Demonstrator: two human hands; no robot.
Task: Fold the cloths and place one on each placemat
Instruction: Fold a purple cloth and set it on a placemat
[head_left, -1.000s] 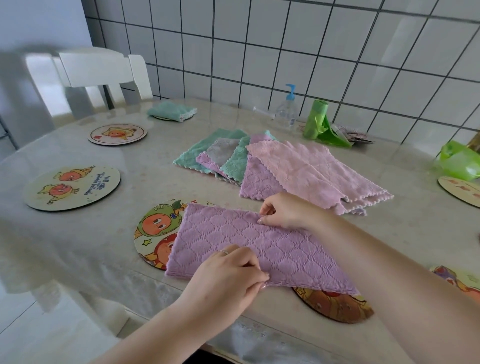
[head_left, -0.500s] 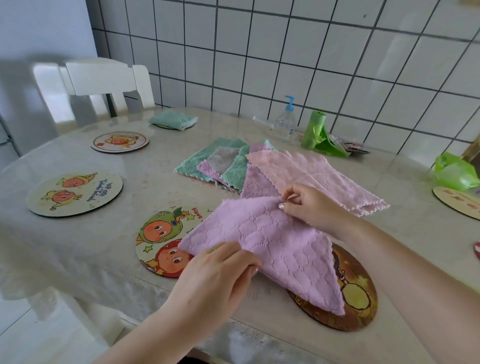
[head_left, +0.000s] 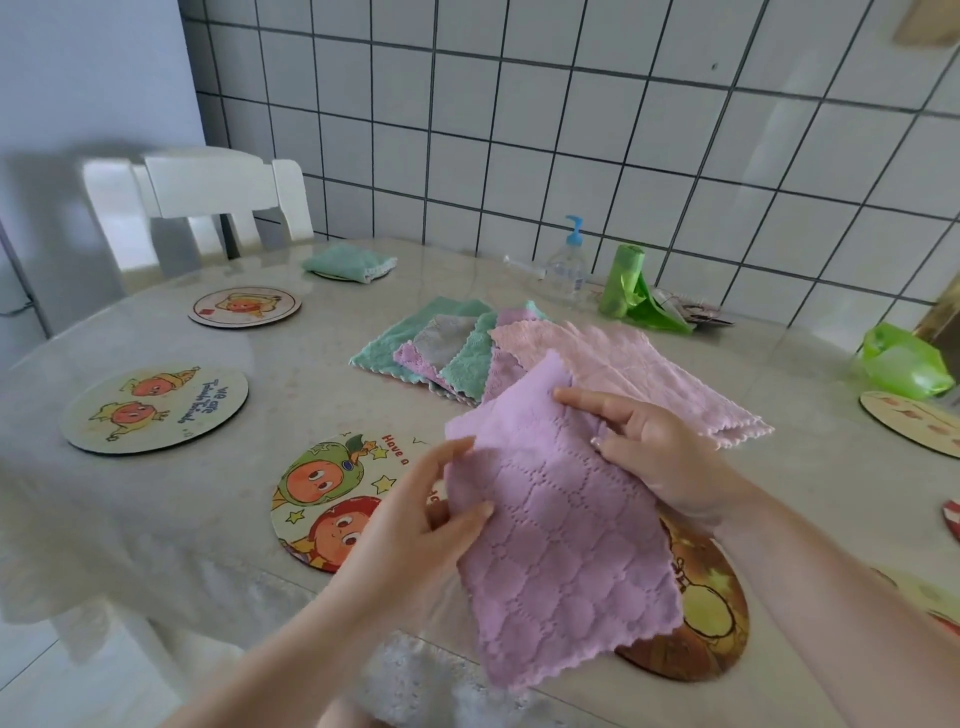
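Observation:
A folded lilac quilted cloth (head_left: 550, 540) hangs tilted above the table's near edge. My left hand (head_left: 415, 525) pinches its left edge and my right hand (head_left: 654, 452) grips its upper right edge. Under it lie a cartoon placemat (head_left: 332, 499) on the left and a brown placemat (head_left: 701, 623) on the right, both partly covered. Behind, a fanned pile of pink, purple, green and grey cloths (head_left: 519, 358) lies flat. Two more round placemats (head_left: 156, 410) (head_left: 244, 306) sit at the left. A folded green cloth (head_left: 348, 262) rests on a far mat.
A white chair (head_left: 208, 208) stands at the far left. A pump bottle (head_left: 569, 270), a green bag roll (head_left: 623, 291) and a green bag (head_left: 904, 364) sit near the tiled wall. Another placemat (head_left: 914, 421) lies at the right edge.
The lilac cloth was lying flat across the two near mats; both hands have lifted it, turned it and folded it narrower, so it now hangs lengthwise toward me.

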